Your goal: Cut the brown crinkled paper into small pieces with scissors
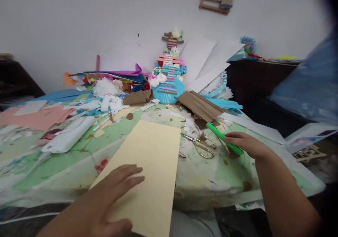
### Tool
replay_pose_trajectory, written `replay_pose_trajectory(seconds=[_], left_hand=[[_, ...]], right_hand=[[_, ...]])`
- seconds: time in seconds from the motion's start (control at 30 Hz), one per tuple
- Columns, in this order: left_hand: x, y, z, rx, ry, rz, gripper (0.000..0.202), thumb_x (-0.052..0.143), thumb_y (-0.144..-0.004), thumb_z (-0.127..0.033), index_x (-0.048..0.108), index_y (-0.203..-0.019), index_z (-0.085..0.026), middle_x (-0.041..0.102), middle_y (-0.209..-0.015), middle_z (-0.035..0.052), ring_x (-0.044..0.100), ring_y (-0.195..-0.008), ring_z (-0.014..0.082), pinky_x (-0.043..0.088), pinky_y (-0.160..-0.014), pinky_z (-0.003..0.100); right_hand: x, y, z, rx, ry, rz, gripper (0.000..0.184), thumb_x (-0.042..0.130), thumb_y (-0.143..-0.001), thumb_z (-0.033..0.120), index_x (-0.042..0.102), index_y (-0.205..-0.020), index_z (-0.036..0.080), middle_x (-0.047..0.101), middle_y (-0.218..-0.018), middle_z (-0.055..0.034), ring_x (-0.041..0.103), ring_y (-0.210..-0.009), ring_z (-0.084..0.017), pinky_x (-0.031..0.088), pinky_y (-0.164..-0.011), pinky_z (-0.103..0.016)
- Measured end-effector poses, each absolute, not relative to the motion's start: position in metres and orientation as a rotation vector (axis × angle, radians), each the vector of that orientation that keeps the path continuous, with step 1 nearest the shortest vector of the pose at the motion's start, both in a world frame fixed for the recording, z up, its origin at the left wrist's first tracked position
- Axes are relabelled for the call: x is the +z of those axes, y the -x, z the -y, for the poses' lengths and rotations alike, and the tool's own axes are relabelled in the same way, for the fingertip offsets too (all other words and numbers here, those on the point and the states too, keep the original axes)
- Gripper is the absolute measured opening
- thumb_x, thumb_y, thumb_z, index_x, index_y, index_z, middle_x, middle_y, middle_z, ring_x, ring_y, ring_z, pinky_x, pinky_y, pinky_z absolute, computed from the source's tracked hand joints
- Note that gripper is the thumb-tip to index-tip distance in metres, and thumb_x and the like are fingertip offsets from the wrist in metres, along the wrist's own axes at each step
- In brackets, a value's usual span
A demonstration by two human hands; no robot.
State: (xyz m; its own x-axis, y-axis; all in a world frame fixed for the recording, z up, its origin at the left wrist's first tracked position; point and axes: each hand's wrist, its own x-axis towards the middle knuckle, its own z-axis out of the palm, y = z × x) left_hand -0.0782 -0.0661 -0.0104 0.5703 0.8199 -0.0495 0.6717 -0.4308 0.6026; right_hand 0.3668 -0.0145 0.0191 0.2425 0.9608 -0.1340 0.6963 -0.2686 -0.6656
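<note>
A long sheet of pale yellow card (155, 159) lies over the table's front edge. My left hand (116, 191) is over its left part, fingers spread and thumb apart, holding nothing. To the right, my right hand (246, 143) has its fingers on a long, slim, bright green object (224, 138); its exact kind is hard to tell. The object slants across the table, its far end pointing up and left. Between it and the card lie gold-handled scissors (204, 148) with their blades toward the card.
Several craft guitars in blue, pink and brown paper (168, 89) lean against the wall. Folded brown paper (199, 105) lies behind the scissors. A white power strip (70, 135), salmon-coloured sheets (39, 117) and white paper scraps (108, 93) cover the left side.
</note>
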Motion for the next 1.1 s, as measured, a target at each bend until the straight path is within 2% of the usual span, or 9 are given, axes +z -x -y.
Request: replay_pose_trajectory(seconds=[0.1, 0.27, 0.47, 0.63, 0.8, 0.87, 0.97, 1.03, 1.1], left_hand=[[-0.014, 0.048, 0.046, 0.061, -2.361, -1.122, 0.074, 0.057, -0.056, -0.052, 0.03, -0.123, -0.038, 0.02, -0.136, 0.0013, 0.011, -0.125, 0.0307, 0.006, -0.098, 0.05], [-0.016, 0.025, 0.047, -0.142, -2.475, -1.096, 0.093, 0.061, -0.045, -0.057, 0.021, -0.126, -0.038, 0.003, -0.138, 0.0053, -0.005, -0.123, 0.035, -0.007, -0.092, 0.059], [0.0, 0.006, 0.054, -0.302, -2.494, -1.083, 0.102, 0.065, -0.04, -0.052, 0.02, -0.128, -0.029, -0.001, -0.135, 0.0137, -0.008, -0.121, 0.0371, -0.01, -0.089, 0.061], [-0.007, -0.014, 0.057, -0.268, -2.622, -1.056, 0.095, 0.058, -0.049, -0.055, 0.021, -0.13, -0.021, 0.001, -0.135, 0.0186, -0.008, -0.121, 0.0373, -0.011, -0.088, 0.061], [-0.017, -0.03, 0.061, -0.128, -2.763, -1.011, 0.084, 0.05, -0.061, -0.054, 0.019, -0.13, -0.018, 0.003, -0.136, 0.0191, -0.008, -0.122, 0.0367, -0.01, -0.087, 0.063], [-0.013, -0.033, 0.058, -0.031, -2.697, -0.898, 0.081, 0.046, -0.063, -0.058, 0.023, -0.129, -0.018, 0.009, -0.137, 0.0178, -0.002, -0.124, 0.036, -0.005, -0.09, 0.062], [-0.002, -0.034, 0.043, 0.202, -2.386, -0.883, 0.061, 0.04, -0.072, -0.051, 0.036, -0.123, -0.017, 0.039, -0.127, 0.0145, 0.03, -0.118, 0.0294, 0.019, -0.095, 0.051], [0.005, -0.037, 0.028, 0.462, -2.064, -1.043, 0.044, 0.036, -0.077, -0.043, 0.052, -0.107, -0.016, 0.056, -0.108, 0.0121, 0.05, -0.099, 0.0234, 0.037, -0.085, 0.041], [0.01, -0.041, 0.013, 0.73, -1.728, -1.117, 0.038, 0.037, -0.077, -0.043, 0.057, -0.093, -0.015, 0.062, -0.09, 0.0095, 0.057, -0.079, 0.0193, 0.044, -0.072, 0.035]], right_hand=[[0.018, -0.363, 0.029, 0.868, 1.913, 1.281, 0.034, 0.061, -0.058, 0.042, 0.062, -0.083, 0.02, 0.064, -0.079, -0.0024, 0.056, -0.066, -0.015, 0.044, -0.056, -0.025], [0.018, -0.342, 0.038, 0.886, 1.698, 1.335, 0.036, 0.061, -0.059, 0.042, 0.06, -0.087, 0.019, 0.061, -0.082, -0.002, 0.055, -0.069, -0.015, 0.043, -0.057, -0.024], [0.019, -0.302, 0.031, 0.662, 1.57, 1.703, 0.03, 0.049, -0.07, 0.043, 0.054, -0.088, 0.019, 0.058, -0.079, -0.001, 0.053, -0.068, -0.013, 0.041, -0.057, -0.022], [0.012, -0.28, 0.022, 0.155, 1.9, 1.937, 0.024, 0.046, -0.072, 0.036, 0.048, -0.089, 0.019, 0.056, -0.068, -0.001, 0.051, -0.059, -0.015, 0.036, -0.052, -0.024], [-0.002, -0.276, 0.014, 0.01, 1.931, 1.917, 0.028, 0.045, -0.073, 0.03, 0.045, -0.098, 0.017, 0.059, -0.084, -0.0079, 0.055, -0.075, -0.02, 0.038, -0.063, -0.028], [-0.005, -0.273, 0.014, 0.049, 1.864, 1.879, 0.031, 0.046, -0.072, 0.029, 0.045, -0.101, 0.017, 0.057, -0.093, -0.0097, 0.053, -0.084, -0.021, 0.038, -0.07, -0.029], [-0.003, -0.26, 0.02, 0.251, 1.775, 1.817, 0.028, 0.049, -0.07, 0.03, 0.047, -0.095, 0.017, 0.056, -0.091, -0.0077, 0.052, -0.083, -0.02, 0.038, -0.071, -0.03], [0.0, -0.244, 0.027, 0.52, 1.686, 1.744, 0.022, 0.049, -0.07, 0.031, 0.045, -0.087, 0.019, 0.055, -0.078, -0.0034, 0.053, -0.072, -0.017, 0.039, -0.062, -0.028], [0.003, -0.225, 0.034, 0.886, 1.524, 1.633, 0.019, 0.047, -0.072, 0.03, 0.038, -0.085, 0.02, 0.053, -0.07, 0.0009, 0.052, -0.061, -0.014, 0.039, -0.053, -0.025]])
